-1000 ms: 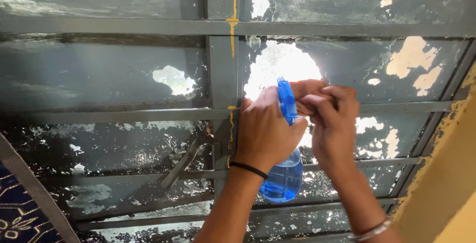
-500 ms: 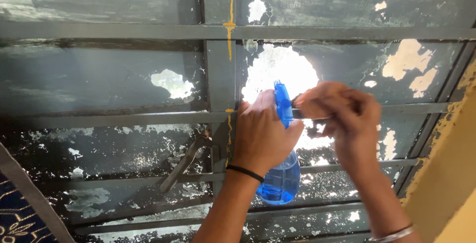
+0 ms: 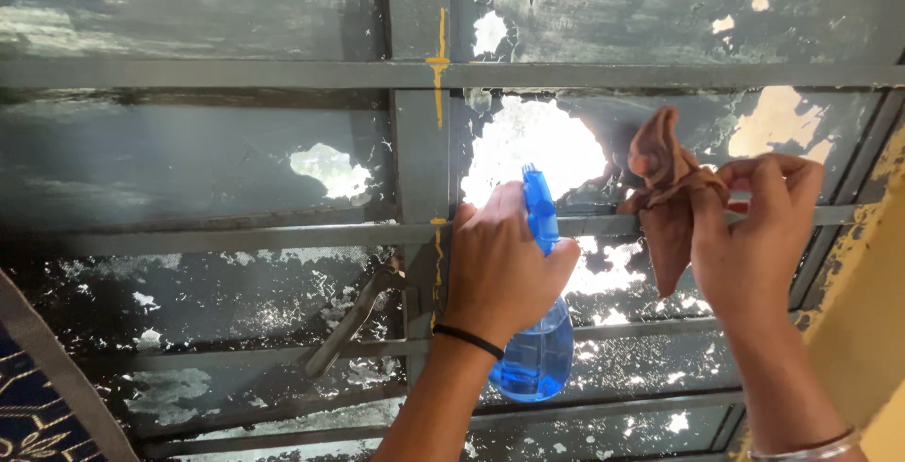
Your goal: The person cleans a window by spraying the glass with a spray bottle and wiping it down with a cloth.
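Note:
My left hand (image 3: 500, 269) grips a blue spray bottle (image 3: 539, 349) by its neck, nozzle up, in front of a grimy window with flaking dark paint (image 3: 236, 170). A black band circles that wrist. My right hand (image 3: 754, 236) pinches a crumpled brown cloth (image 3: 665, 193) and holds it to the right of the bottle, close to the glass beside a bright scraped patch (image 3: 533, 146). A bangle sits on the right wrist.
Grey metal bars (image 3: 283, 74) cross the window horizontally, with a vertical frame post (image 3: 424, 160) streaked with yellow paint. A metal latch handle (image 3: 353, 316) hangs lower left. A yellow wall (image 3: 867, 330) borders the right side; patterned blue fabric (image 3: 28, 415) shows at bottom left.
My right hand has pulled away from the bottle to the right, bringing the brown cloth into view. The left hand and bottle stayed roughly in place.

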